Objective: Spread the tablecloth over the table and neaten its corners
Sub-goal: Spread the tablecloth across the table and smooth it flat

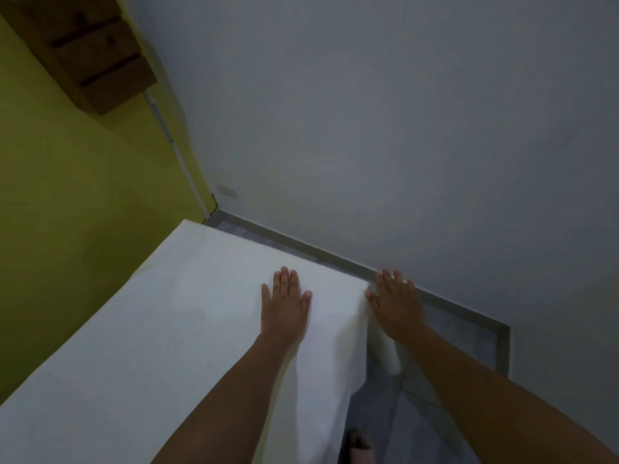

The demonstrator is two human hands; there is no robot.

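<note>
White tablecloth (167, 329) covers table across lower left of frame; left hand (284, 304) flat, fingers spread, on top near corner; right hand (395, 303) open against overhanging corner edge, gripping nothing.

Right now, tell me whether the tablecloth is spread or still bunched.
Spread: the tablecloth lies flat across the top, draping over the near corner, left hand flat on it.

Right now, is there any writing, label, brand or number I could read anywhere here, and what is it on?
None can be read.
The white tablecloth is plain.
The grey wall and the yellow-green wall bear no sign.
The small pale wall plate is too blurred to tell whether it carries any mark.
</note>
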